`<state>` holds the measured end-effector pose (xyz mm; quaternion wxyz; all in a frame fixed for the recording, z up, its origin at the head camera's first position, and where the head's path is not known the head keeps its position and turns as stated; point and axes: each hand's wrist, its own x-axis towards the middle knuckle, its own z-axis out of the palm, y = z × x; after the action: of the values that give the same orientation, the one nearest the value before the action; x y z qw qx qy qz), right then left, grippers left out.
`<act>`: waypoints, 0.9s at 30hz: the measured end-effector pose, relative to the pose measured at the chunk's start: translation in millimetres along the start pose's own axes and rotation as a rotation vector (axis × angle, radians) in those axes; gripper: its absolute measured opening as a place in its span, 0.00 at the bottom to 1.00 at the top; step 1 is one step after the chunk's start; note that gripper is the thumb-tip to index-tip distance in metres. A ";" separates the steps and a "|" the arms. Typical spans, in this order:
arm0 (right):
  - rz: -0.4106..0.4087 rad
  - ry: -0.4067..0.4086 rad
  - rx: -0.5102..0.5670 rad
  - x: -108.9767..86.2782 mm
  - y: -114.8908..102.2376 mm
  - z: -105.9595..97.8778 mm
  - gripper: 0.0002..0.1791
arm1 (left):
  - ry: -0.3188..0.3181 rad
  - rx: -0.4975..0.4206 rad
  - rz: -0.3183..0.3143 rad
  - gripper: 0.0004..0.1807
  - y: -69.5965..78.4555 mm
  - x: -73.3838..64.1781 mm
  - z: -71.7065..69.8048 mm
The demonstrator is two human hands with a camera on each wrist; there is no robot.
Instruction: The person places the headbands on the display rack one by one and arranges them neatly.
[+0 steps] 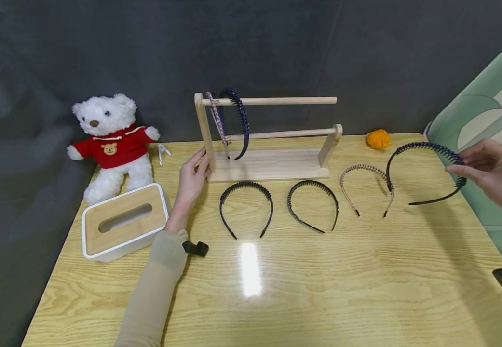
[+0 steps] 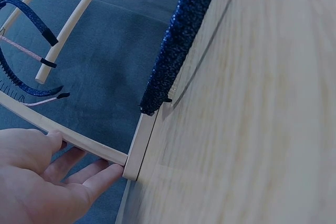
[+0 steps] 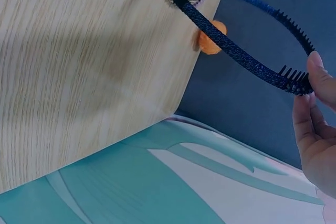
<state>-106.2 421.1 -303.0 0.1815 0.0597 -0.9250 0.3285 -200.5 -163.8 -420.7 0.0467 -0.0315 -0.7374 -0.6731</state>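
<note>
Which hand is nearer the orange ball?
Right: the right hand, gripping a dark headband, is right of the orange ball; the left hand is farther off, at the left end of the rack.

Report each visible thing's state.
Right hand: pinching navy headband
Navy headband: held aloft
Left hand: gripping rack
Rack: standing
Pink headband: hung on rack
Second navy headband: hung on rack
Leftmost tabletop headband: lying
Middle tabletop headband: lying
Beige headband: lying
Teddy bear: seated, dressed
Tissue box: lid on
Orange pompom: on table
White item: on table
</note>
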 end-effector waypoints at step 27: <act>0.099 -0.011 0.046 2.2 -45.0 1.7 0.09 | -0.008 -0.013 0.014 0.25 -0.2 -0.2 -0.4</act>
<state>-98.3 385.1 -277.1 0.1587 0.0198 -0.9200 0.3577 -200.4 -164.1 -421.0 0.0480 -0.0398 -0.7329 -0.6775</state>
